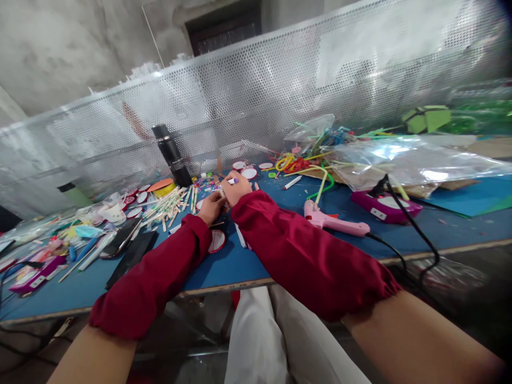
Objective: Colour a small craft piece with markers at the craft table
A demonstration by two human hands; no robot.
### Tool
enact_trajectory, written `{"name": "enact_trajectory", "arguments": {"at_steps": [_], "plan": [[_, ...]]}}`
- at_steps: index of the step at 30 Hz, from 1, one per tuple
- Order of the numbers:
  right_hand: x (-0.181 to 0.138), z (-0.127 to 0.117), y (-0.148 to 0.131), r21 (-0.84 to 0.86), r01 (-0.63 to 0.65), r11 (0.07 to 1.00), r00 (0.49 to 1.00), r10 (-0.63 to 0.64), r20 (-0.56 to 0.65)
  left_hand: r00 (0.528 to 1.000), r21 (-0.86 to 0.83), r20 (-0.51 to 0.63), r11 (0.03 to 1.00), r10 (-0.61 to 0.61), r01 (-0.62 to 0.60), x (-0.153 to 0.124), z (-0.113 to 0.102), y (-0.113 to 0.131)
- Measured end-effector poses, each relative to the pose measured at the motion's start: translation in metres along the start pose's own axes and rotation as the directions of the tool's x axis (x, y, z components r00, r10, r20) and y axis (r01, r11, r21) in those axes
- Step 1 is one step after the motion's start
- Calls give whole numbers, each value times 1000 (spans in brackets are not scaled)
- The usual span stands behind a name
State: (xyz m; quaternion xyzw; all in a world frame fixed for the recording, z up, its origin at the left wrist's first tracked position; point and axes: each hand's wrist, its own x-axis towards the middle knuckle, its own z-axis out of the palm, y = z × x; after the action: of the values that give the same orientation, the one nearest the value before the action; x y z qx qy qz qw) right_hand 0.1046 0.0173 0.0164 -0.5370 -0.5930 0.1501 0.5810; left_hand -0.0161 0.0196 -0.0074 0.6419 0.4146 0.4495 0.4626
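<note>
Both my arms wear dark red sleeves and reach over the blue table (248, 264). My right hand (236, 189) is closed around a small white pen or marker with a purple end (232, 181). My left hand (210, 207) is closed right beside it, pinching something small that I cannot make out. Under my hands lies a round red-rimmed white disc (217, 241). More such discs (248, 173) lie just beyond my hands.
A pink glue gun (334, 221) lies to the right, its black cable running off the table edge. A black flask (172, 154) stands at the back. Wooden sticks (172, 202), a phone (120, 239), coloured straws (304, 162), a clear plastic bag (404, 162) and a perforated metal screen (280, 90) surround the work spot.
</note>
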Motion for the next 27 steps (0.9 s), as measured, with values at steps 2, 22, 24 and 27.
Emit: {"name": "enact_trajectory", "arguments": {"at_steps": [2,22,24,27], "plan": [[1,0,1,-2,-13,1000,1000,13,3,1000,-1,-3,1000,2,-2,0,-1,-1],[0,0,0,24,27,999,1000,-27,11,1000,13,15,1000,16,-17,1,0,-1],[1,-1,-1,26,14,1000,1000,-15,5,1000,24,20,999,22,-22,1,-1,-2],[0,-3,-3,13,-19,1000,1000,19,-8,1000,23,13,999,22,-22,1,-1,-2]]}}
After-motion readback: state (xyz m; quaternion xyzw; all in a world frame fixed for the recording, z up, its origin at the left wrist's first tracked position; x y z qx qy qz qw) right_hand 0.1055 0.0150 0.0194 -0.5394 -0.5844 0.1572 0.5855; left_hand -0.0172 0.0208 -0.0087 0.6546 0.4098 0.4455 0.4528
